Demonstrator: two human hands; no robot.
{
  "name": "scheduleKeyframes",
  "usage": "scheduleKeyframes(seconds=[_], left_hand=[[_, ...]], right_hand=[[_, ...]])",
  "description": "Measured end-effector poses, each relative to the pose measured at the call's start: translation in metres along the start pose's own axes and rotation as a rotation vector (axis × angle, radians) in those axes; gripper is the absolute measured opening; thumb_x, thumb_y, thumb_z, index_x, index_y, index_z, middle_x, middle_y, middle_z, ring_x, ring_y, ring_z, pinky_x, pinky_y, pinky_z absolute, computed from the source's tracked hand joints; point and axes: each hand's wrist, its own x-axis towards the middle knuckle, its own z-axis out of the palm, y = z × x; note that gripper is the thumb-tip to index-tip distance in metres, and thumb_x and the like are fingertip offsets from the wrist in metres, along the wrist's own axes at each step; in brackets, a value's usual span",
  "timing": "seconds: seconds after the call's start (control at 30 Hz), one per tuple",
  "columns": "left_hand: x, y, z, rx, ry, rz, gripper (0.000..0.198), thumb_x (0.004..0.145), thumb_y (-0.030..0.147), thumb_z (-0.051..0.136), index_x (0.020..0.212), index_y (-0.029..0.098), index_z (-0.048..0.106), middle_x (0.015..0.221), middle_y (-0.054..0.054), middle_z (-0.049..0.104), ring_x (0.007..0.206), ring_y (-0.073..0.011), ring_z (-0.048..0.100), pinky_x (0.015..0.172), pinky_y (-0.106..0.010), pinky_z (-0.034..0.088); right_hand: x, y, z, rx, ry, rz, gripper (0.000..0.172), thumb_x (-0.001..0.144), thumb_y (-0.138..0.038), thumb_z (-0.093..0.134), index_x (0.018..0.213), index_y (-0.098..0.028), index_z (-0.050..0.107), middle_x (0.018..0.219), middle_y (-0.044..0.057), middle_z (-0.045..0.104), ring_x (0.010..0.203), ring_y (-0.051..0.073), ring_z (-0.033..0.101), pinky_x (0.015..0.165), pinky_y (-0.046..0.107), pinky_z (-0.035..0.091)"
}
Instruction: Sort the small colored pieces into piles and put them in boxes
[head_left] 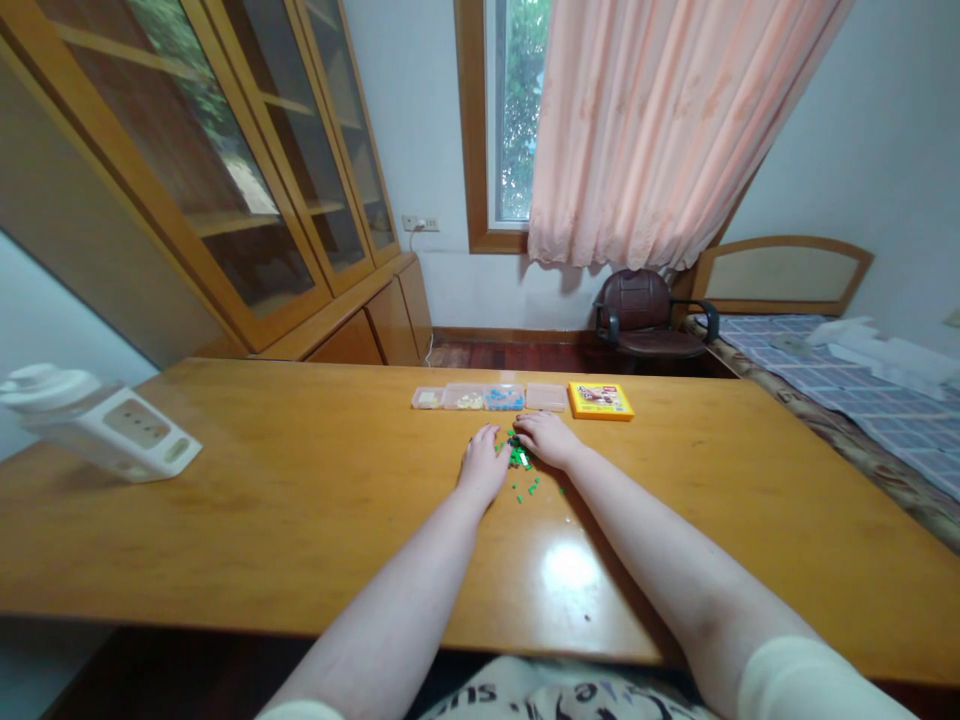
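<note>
Small green pieces, with a few dark ones and a white one among them, lie in a loose pile on the wooden table. My left hand rests at the pile's left side, thumb towards the pieces and apart from the fingers. On the right, my right hand reaches over the pile's upper edge with its fingers stretched out, palm down. Neither hand shows a piece in its grasp, though the undersides of the fingers are hidden. Several stray green bits are scattered nearer to me.
Behind the hands stand clear plastic boxes: one with pale pieces, one with blue pieces, and another lidded box. A yellow box lies to their right. A white-lidded plastic jug is at the table's left end.
</note>
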Motion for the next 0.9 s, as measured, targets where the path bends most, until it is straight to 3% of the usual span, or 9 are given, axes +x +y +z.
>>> scheduleKeyframes(seconds=[0.1,0.17,0.23,0.33,0.5,0.7,0.9], left_hand=[[0.0,0.0,0.0,-0.003,-0.005,-0.008,0.045,0.085,0.03,0.049,0.125,0.01,0.052,0.133,-0.017,0.05,0.126,-0.027,0.043,0.108,-0.04,0.032],[0.0,0.001,0.0,0.012,-0.011,-0.016,0.044,0.085,0.03,0.049,0.125,0.011,0.053,0.134,-0.016,0.05,0.127,-0.0269,0.043,0.108,-0.041,0.031],[0.0,0.002,0.0,0.033,-0.019,-0.02,0.044,0.085,0.031,0.048,0.124,0.012,0.053,0.135,-0.016,0.049,0.127,-0.0273,0.043,0.108,-0.042,0.031],[0.0,0.004,-0.002,0.049,-0.033,-0.03,0.044,0.085,0.032,0.048,0.125,0.012,0.053,0.137,-0.016,0.047,0.128,-0.0278,0.041,0.108,-0.042,0.031],[0.0,0.005,-0.003,0.038,-0.033,-0.044,0.043,0.085,0.031,0.048,0.124,0.013,0.054,0.136,-0.015,0.048,0.128,-0.0256,0.042,0.109,-0.039,0.031],[0.002,0.003,0.0,0.008,-0.018,-0.064,0.042,0.084,0.031,0.05,0.122,0.015,0.055,0.135,-0.014,0.049,0.127,-0.0266,0.042,0.108,-0.042,0.031],[0.004,-0.002,0.002,-0.163,0.105,-0.049,0.036,0.083,0.028,0.051,0.116,0.014,0.058,0.124,-0.015,0.056,0.119,-0.0249,0.05,0.105,-0.04,0.036]], right_hand=[[-0.005,-0.003,-0.004,-0.052,0.017,0.045,0.035,0.096,-0.033,0.036,0.098,-0.018,0.068,0.095,0.009,0.07,0.093,0.02,0.06,0.088,0.033,0.038],[-0.007,0.001,-0.006,-0.106,0.098,0.123,0.038,0.096,-0.035,0.034,0.108,-0.016,0.065,0.109,0.012,0.067,0.104,0.022,0.057,0.094,0.035,0.036],[-0.007,0.008,-0.006,-0.16,0.163,0.215,0.045,0.094,-0.04,0.039,0.125,-0.012,0.054,0.132,0.015,0.053,0.121,0.026,0.047,0.102,0.039,0.03],[-0.007,0.021,-0.004,-0.194,0.103,0.296,0.056,0.091,-0.045,0.042,0.136,-0.013,0.043,0.144,0.014,0.04,0.131,0.028,0.035,0.108,0.045,0.021],[-0.014,0.033,0.0,-0.171,0.064,0.36,0.05,0.094,-0.043,0.036,0.136,-0.016,0.043,0.143,0.012,0.041,0.132,0.026,0.035,0.109,0.048,0.017],[-0.015,0.031,-0.005,-0.157,0.115,0.351,0.048,0.093,-0.04,0.039,0.133,-0.014,0.047,0.142,0.014,0.042,0.134,0.026,0.032,0.111,0.049,0.012],[0.034,0.011,-0.007,-0.053,0.095,0.207,0.053,0.089,-0.034,0.048,0.136,-0.012,0.042,0.143,0.017,0.04,0.13,0.025,0.039,0.109,0.042,0.024]])
